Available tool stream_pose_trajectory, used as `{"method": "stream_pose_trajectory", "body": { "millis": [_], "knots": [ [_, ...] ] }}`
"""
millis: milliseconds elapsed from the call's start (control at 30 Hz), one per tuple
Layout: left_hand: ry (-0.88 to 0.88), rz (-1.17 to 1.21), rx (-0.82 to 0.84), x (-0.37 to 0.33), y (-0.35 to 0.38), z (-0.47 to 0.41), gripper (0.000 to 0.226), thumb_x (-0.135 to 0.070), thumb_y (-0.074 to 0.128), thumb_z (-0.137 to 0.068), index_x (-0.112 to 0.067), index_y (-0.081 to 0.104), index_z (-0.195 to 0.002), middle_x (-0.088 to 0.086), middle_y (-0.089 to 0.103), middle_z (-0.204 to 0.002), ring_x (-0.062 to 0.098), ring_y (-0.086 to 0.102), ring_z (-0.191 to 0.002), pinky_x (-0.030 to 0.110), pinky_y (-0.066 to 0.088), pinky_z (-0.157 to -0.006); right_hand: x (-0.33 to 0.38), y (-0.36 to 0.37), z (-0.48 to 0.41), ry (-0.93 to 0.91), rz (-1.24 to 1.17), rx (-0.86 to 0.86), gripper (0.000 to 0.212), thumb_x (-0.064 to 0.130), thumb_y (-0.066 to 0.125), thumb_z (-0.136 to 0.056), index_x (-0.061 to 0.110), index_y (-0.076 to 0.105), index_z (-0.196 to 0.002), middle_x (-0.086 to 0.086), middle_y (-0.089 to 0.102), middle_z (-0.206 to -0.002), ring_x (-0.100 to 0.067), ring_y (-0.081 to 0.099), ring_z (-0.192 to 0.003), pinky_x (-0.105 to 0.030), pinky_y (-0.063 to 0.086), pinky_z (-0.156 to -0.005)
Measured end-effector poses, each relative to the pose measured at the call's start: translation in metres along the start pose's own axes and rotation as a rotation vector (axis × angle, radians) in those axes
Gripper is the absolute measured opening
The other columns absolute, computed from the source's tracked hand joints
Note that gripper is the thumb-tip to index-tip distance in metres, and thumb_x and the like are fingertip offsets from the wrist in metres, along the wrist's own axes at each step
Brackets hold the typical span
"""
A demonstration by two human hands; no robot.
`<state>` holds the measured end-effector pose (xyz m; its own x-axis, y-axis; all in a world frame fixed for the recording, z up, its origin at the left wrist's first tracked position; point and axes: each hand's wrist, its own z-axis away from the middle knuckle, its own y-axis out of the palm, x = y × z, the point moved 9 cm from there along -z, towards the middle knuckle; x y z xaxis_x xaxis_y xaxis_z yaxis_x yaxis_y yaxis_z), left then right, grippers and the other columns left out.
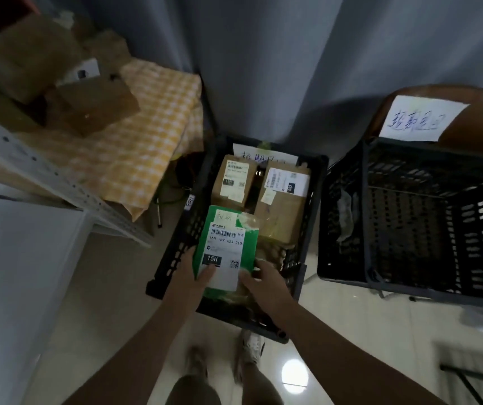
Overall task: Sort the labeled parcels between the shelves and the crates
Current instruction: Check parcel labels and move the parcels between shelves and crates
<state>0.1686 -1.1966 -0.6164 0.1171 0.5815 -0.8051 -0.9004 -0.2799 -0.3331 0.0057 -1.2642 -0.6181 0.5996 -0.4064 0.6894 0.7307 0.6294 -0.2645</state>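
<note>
Both hands hold the green parcel (225,226) by its near end, over the near half of the left crate (176,252). Whether it rests on anything underneath cannot be told. The left hand (187,273) grips the lower left corner, thumb pressed on the white label (marked 15H), with its fingers out of sight below the parcel. The right hand (266,283) pinches the lower right corner, thumb on the label's bottom edge and fingers (260,263) curled against the parcel's side.

Deeper in the same crate lie two brown parcels, one on the left (233,182) and one on the right (285,197), side by side with labels facing up. A handwritten paper sign (263,154) stands at the crate's far wall.

A second crate (409,229) sits just right of the first, with another handwritten sign (421,118) above its far edge. On the left, a metal shelf (59,176) carries a yellow checked cloth (152,112) and several boxes (94,106).
</note>
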Motion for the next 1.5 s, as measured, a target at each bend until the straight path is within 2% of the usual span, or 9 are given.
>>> {"method": "stream_pose_trajectory", "body": {
  "millis": [133, 300, 467, 600, 767, 867, 1033, 1233, 1500],
  "knots": [
    [-0.088, 0.046, 0.194, 0.039, 0.024, -0.027, 0.054, -0.006, 0.059, -0.091, -0.022, 0.033, -0.136, -0.003, 0.055, -0.124, 0.017, 0.053, -0.118, 0.034, 0.046, -0.097, -0.030, 0.015, -0.033, 0.128, 0.008, 0.056, 0.046, 0.008, 0.059, -0.090, 0.017, 0.038, -0.131, 0.001, 0.062, -0.106, -0.022, 0.066, -0.095, -0.033, 0.058, -0.077],
    [-0.125, -0.127, 0.390, 0.078, 0.066, -0.049, 0.060, -0.014, 0.059, -0.092, -0.030, 0.027, -0.141, -0.016, 0.046, -0.122, 0.004, 0.044, -0.118, 0.009, 0.035, -0.086, -0.074, 0.006, -0.054, 0.260, 0.147, -0.015, 0.064, -0.005, 0.051, -0.085, 0.012, 0.027, -0.141, -0.006, 0.059, -0.110, -0.024, 0.061, -0.096, -0.033, 0.055, -0.071],
    [-0.135, -0.206, 0.428, 0.098, 0.110, -0.076, 0.065, -0.016, 0.056, -0.094, -0.026, 0.020, -0.148, -0.009, 0.045, -0.129, 0.008, 0.043, -0.115, 0.023, 0.038, -0.092, -0.104, -0.006, -0.068, 0.295, 0.262, -0.137, 0.073, -0.006, 0.045, -0.087, 0.010, 0.011, -0.150, -0.019, 0.043, -0.136, -0.032, 0.051, -0.116, -0.041, 0.049, -0.092],
    [-0.122, -0.212, 0.443, 0.113, 0.137, -0.093, 0.069, -0.008, 0.058, -0.092, -0.025, 0.021, -0.148, -0.026, 0.036, -0.107, 0.006, 0.039, -0.114, 0.020, 0.033, -0.091, -0.125, -0.007, -0.081, 0.302, 0.335, -0.181, 0.081, -0.006, 0.043, -0.089, 0.013, -0.004, -0.152, -0.018, 0.023, -0.151, -0.031, 0.040, -0.129, -0.036, 0.040, -0.099],
    [-0.077, -0.208, 0.459, 0.129, 0.151, -0.113, 0.073, -0.006, 0.058, -0.092, -0.026, 0.018, -0.150, -0.006, 0.040, -0.142, 0.015, 0.038, -0.132, 0.034, 0.038, -0.102, -0.145, 0.009, -0.097, 0.257, 0.522, -0.111, 0.080, -0.002, 0.043, -0.090, 0.014, -0.005, -0.152, -0.013, 0.001, -0.157, -0.031, 0.026, -0.140, -0.039, 0.032, -0.112],
    [-0.015, -0.273, 0.452, 0.127, 0.155, -0.125, 0.070, -0.005, 0.059, -0.091, -0.023, 0.023, -0.149, 0.004, 0.045, -0.144, 0.020, 0.041, -0.133, 0.038, 0.039, -0.104, -0.151, 0.019, -0.103, 0.220, 0.699, -0.052, 0.072, -0.003, 0.044, -0.091, 0.013, 0.007, -0.151, -0.012, -0.010, -0.158, -0.031, 0.020, -0.142, -0.040, 0.034, -0.108],
    [0.035, -0.299, 0.430, 0.127, 0.163, -0.142, 0.071, -0.005, 0.063, -0.088, -0.023, 0.028, -0.148, 0.012, 0.056, -0.128, 0.017, 0.052, -0.114, 0.033, 0.044, -0.092, -0.146, 0.023, -0.115, 0.128, 0.904, -0.118, 0.067, 0.000, 0.042, -0.093, 0.007, 0.006, -0.150, -0.025, -0.001, -0.155, -0.038, 0.013, -0.142, -0.039, 0.034, -0.108],
    [0.112, -0.359, 0.455, 0.127, 0.176, -0.147, 0.072, -0.009, 0.061, -0.089, -0.029, 0.026, -0.148, -0.003, 0.054, -0.105, 0.007, 0.050, -0.097, 0.013, 0.036, -0.070, -0.149, 0.029, -0.120, 0.095, 0.976, -0.121, 0.080, 0.009, 0.052, -0.091, 0.011, -0.001, -0.151, -0.028, -0.005, -0.154, -0.042, 0.008, -0.142, -0.045, 0.033, -0.109],
    [0.230, -0.705, 0.467, 0.105, 0.135, -0.136, 0.048, -0.021, 0.052, -0.096, -0.017, 0.039, -0.142, 0.010, 0.054, -0.131, 0.023, 0.055, -0.114, 0.032, 0.046, -0.090, -0.147, 0.032, -0.116, 0.127, 1.123, -0.118, 0.084, 0.014, 0.053, -0.092, 0.013, -0.007, -0.150, -0.026, -0.011, -0.156, -0.040, 0.000, -0.144, -0.049, 0.019, -0.115]
  ]
}}
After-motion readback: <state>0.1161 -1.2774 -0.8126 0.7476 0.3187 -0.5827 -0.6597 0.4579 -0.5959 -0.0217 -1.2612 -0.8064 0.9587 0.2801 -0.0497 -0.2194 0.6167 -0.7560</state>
